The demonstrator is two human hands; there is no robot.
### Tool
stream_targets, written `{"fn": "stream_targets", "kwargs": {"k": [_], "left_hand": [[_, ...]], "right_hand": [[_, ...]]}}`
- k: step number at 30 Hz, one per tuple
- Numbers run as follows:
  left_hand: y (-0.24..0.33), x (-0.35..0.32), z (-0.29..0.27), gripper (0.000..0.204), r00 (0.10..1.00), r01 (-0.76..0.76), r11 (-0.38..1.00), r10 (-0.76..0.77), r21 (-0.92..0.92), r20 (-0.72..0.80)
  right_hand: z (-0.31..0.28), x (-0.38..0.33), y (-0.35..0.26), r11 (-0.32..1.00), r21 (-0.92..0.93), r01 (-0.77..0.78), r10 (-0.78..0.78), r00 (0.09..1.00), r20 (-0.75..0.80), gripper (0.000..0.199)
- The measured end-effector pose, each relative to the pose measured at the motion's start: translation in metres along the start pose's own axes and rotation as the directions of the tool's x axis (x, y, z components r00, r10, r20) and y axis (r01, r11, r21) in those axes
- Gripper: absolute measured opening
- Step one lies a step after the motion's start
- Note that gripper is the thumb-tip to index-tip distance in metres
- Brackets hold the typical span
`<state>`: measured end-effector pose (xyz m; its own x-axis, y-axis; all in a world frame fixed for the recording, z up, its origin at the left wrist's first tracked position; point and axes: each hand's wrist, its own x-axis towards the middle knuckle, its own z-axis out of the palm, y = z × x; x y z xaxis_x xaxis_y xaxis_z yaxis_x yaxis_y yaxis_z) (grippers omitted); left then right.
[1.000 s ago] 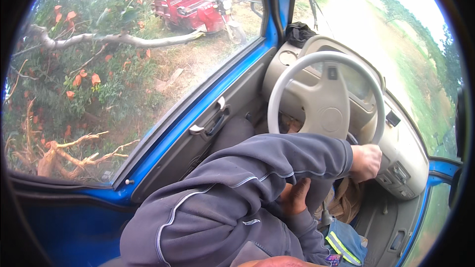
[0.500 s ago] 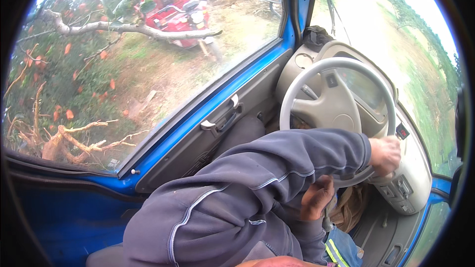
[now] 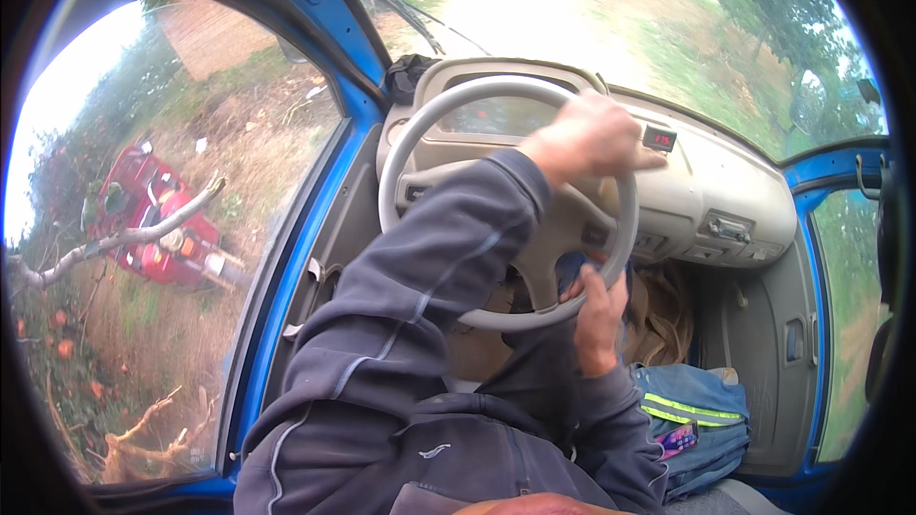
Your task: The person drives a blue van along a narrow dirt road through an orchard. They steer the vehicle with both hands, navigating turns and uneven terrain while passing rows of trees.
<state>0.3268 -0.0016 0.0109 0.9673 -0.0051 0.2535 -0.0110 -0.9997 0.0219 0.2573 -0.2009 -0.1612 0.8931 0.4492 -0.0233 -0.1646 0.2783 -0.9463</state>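
A grey steering wheel (image 3: 392, 167) fills the middle of the view. My left hand (image 3: 592, 138) lies over its upper right rim, a little blurred; the forearm in a dark grey sleeve crosses the wheel from the lower left. At the lower right of the rim, my right hand (image 3: 601, 319) has its fingers closed around the wheel. Behind the upper part of the wheel is the instrument cluster (image 3: 496, 116), partly covered by the rim and my left hand. A small display with red digits (image 3: 658, 138) sits on the dashboard, just right of my left hand.
The beige dashboard (image 3: 706, 186) runs right. Blue cloth with a yellow reflective strip (image 3: 692, 410) lies to my right, a phone (image 3: 677, 441) on it, brown fabric (image 3: 658, 315) beyond. Outside the left window stand a red vehicle (image 3: 157, 219) and a bare branch (image 3: 134, 234). A pale track (image 3: 515, 0) runs ahead.
The view has swung toward the front and right. My left hand has gone up the wheel's right side; my right hand has come up onto the rim. The wheel's spokes sit at another angle.
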Motion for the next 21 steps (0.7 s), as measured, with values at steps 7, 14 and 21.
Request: {"fn": "stream_targets", "kwargs": {"k": [7, 14, 21], "left_hand": [[-0.111, -0.06, -0.041, 0.063, 0.973, 0.23, 0.923, -0.212, -0.31, 0.091], [-0.173, -0.183, 0.014, 0.049, 0.687, 0.411, 0.296, -0.723, -0.862, 0.079], [0.001, -0.254, 0.187, 0.038, 0.427, -0.317, -0.49, -0.838, -0.812, 0.339]], "right_hand": [[-0.003, 0.077, -0.033, 0.793, -0.428, 0.433, -0.41, 0.9, 0.151, 0.039], [0.017, 0.008, 0.022, 0.98, -0.188, 0.07, -0.072, 0.997, -0.003, 0.047], [0.069, 0.019, 0.079, 0.994, 0.106, -0.037, 0.066, 0.954, -0.294, 0.05]]}}
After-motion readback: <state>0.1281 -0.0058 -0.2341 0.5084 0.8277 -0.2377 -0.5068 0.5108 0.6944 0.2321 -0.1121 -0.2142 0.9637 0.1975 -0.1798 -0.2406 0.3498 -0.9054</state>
